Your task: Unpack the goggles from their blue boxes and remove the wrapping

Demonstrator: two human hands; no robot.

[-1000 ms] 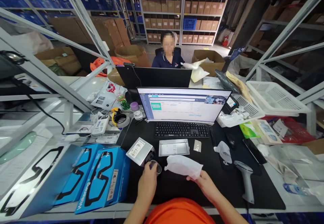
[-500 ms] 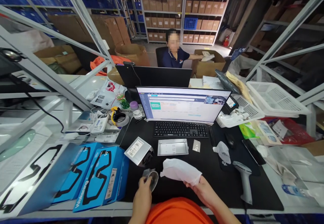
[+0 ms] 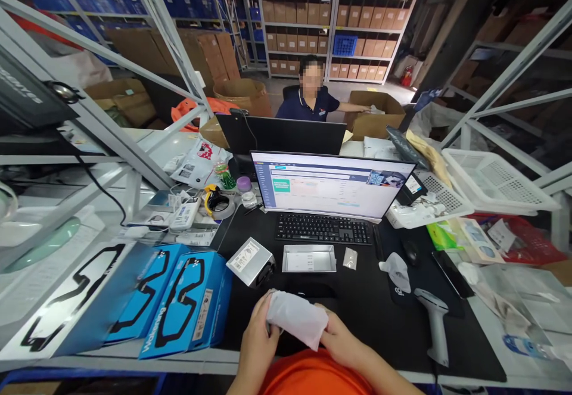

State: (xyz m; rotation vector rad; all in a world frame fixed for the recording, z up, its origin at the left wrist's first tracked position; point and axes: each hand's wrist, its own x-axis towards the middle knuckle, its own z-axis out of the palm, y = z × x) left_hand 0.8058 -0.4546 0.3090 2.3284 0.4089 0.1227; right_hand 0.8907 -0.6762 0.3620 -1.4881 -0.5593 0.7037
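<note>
A white soft pouch (image 3: pixel 298 317) is held up between my two hands, close to the front of the desk. My left hand (image 3: pixel 259 329) is closed on its left end; a sliver of something greyish shows by the thumb, mostly hidden. At the lower right end, my right hand (image 3: pixel 337 335) pinches the pouch. Just beyond the pouch lies a black object (image 3: pixel 315 289), partly covered and too dark to name. A silver box (image 3: pixel 251 262) stands beyond my left hand. An open silver tray (image 3: pixel 309 258) and a small clear packet (image 3: pixel 350 258) lie farther back.
Blue goggle boxes (image 3: pixel 185 305) stand at left. A keyboard (image 3: pixel 322 229) and monitor (image 3: pixel 333 186) are ahead. To the right are a barcode scanner (image 3: pixel 433 323), phone (image 3: pixel 452 273), mouse (image 3: pixel 410 252) and crumpled white wrap (image 3: pixel 395 271). A person (image 3: pixel 308 100) sits across.
My hands have come together: the left, which held a clear greyish cup-like piece, now grips the pouch's left end. The pouch moved left and nearer, and the black object shows beyond it.
</note>
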